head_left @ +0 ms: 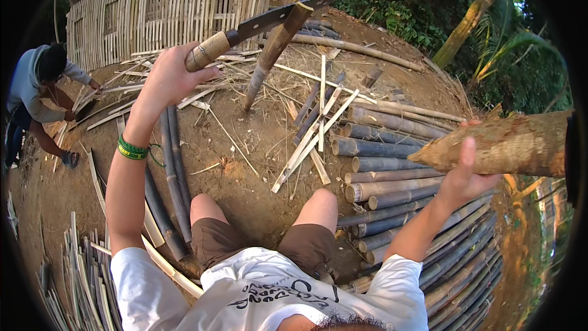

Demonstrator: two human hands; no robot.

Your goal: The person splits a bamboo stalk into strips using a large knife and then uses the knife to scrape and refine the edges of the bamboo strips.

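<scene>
My left hand (168, 79) is wrapped round the light, banded handle of a machete (260, 24). The dark blade lies across the top end of an upright bamboo pole (267, 58) and looks set into it; its tip sticks out beyond the pole on the right. The pole leans slightly, its lower end on the dirt. Out to the right, my right hand (462, 181) grips a thick, rough wooden log (514, 144) with a tapered end pointing left. The log is raised, apart from the machete and the pole.
Several bamboo poles (392, 181) lie stacked at my right. Split strips (318, 122) are scattered ahead, and more slats (79, 276) lie at lower left. Dark poles (174, 171) rest by my left knee. A person (43, 92) bends over strips at far left, before a slatted bamboo wall (171, 12).
</scene>
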